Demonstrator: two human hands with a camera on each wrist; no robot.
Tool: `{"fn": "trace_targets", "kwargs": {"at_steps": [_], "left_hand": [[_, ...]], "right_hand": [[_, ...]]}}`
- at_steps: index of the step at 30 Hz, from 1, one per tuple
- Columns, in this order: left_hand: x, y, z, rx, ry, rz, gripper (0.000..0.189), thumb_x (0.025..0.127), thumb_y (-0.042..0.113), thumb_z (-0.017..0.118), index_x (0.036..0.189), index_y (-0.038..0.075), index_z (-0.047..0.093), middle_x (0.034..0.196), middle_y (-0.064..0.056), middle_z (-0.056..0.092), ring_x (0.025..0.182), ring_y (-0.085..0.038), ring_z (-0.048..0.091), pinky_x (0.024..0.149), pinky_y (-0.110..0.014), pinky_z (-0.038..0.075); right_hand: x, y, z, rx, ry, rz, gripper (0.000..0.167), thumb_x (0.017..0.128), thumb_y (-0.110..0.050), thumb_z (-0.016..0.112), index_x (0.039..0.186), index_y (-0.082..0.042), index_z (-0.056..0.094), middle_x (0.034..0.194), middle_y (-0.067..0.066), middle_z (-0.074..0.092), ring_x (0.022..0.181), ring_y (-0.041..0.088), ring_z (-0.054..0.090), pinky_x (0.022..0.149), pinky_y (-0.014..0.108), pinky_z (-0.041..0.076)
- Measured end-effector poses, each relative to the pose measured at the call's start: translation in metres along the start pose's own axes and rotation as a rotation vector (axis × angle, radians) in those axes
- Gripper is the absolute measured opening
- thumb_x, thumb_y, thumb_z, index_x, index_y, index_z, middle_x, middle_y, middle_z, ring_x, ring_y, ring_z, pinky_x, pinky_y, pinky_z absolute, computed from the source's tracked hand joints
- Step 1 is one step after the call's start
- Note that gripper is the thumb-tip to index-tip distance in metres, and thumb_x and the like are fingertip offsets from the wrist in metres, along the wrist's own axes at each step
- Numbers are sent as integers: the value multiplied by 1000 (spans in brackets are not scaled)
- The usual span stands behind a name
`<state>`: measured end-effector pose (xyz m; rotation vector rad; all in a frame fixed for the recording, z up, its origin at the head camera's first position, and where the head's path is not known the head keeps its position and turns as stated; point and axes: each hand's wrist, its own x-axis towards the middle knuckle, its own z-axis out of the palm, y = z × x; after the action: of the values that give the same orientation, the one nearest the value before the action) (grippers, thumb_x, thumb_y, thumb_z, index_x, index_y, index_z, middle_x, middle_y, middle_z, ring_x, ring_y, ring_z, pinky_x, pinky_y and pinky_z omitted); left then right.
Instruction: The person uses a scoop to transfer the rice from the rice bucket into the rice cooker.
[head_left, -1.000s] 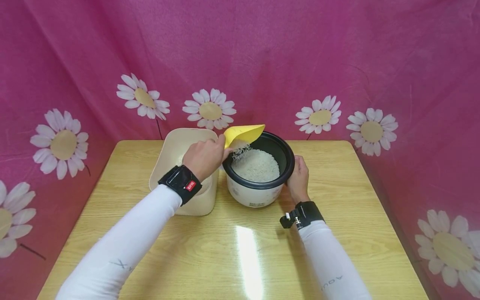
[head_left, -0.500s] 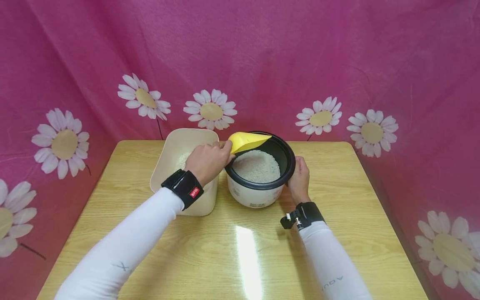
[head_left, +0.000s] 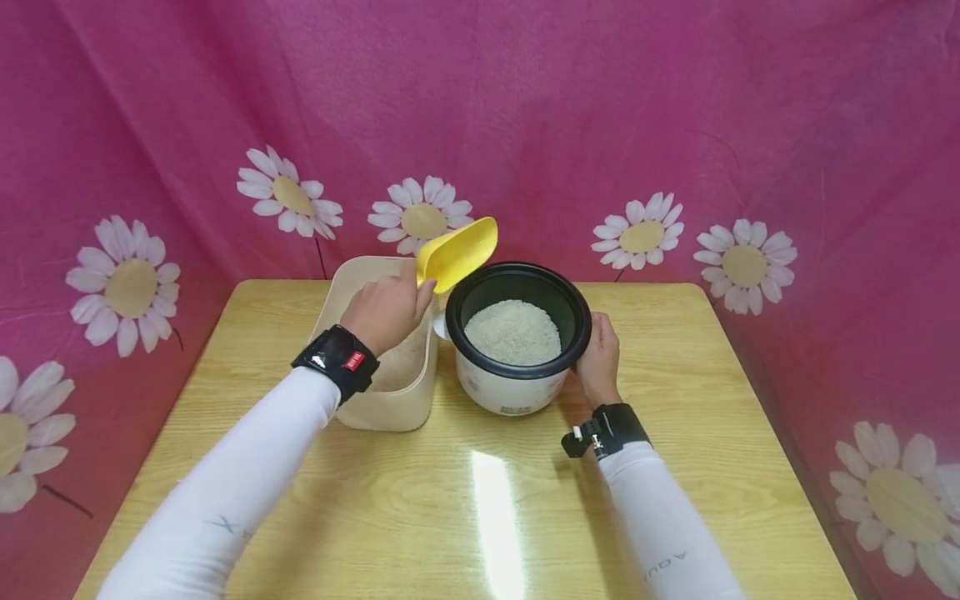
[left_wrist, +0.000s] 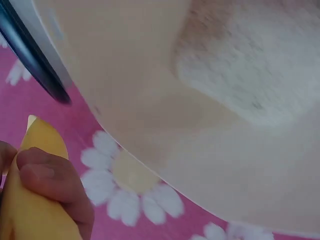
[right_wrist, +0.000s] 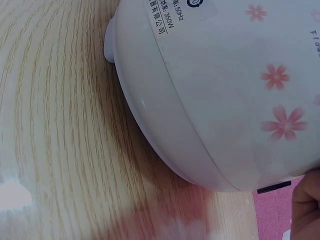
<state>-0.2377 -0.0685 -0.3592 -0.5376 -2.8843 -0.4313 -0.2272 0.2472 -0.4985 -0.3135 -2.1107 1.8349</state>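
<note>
From my end, the left hand (head_left: 386,312) is clamped on the yellow scoop (head_left: 459,254) over the rice bin (head_left: 390,412); the right hand (head_left: 598,357) holds the rice cooker (head_left: 510,392) between the hands. I'd brace the cooker firmly and tip any scoopful low, sparing grains.

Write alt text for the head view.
A person's left hand holds a yellow scoop near a cream bin; the right hand grips the side of a black-rimmed white cooker containing rice. Bin and cooker stand on a wooden table.
</note>
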Motion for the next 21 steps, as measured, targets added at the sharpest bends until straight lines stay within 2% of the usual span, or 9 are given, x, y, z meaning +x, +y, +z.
{"fn": "trace_targets", "kwargs": {"at_steps": [4,7,9,12,15,21], "left_hand": [[-1,-21,-7,48,23,-16,40,108,32,49,117,-6,53,67,-11,55,52,-26,56,54,-35,47],[-5,-34,-11,74,24,-27,39,108,31,49,116,-7,53,69,-13,58,53,-28,60,58,-40,56],[-7,-42,-13,80,12,-40,39,108,30,49,119,-7,52,73,-15,59,55,-29,61,61,-43,59],[-11,-50,-15,99,-31,-70,41,108,31,48,123,-7,49,76,-17,60,53,-29,61,59,-45,60],[-15,-55,-19,121,-80,-107,44,108,31,47,127,-9,47,76,-18,61,54,-31,62,59,-45,60],[-21,-62,-21,182,-98,-95,45,108,28,50,126,-13,49,75,-21,62,59,-36,66,65,-49,62]], "right_hand": [[0,-1,1,0,-5,14,28,112,-41,36,104,-25,58,78,-11,53,63,5,51,56,19,42],[1,-2,1,-2,-2,13,30,112,-43,36,105,-24,58,83,-10,53,73,6,53,63,17,43],[1,-1,0,-1,7,4,30,112,-43,37,105,-23,58,84,-9,53,74,6,52,63,17,43],[3,0,0,3,14,-7,29,112,-41,36,104,-23,58,82,-8,53,70,6,52,60,17,42],[4,-1,0,9,11,0,27,113,-38,36,104,-24,58,82,-10,53,71,4,53,62,16,44],[3,1,0,37,-20,34,26,113,-36,35,106,-25,57,85,-9,54,73,5,54,65,17,46]]}}
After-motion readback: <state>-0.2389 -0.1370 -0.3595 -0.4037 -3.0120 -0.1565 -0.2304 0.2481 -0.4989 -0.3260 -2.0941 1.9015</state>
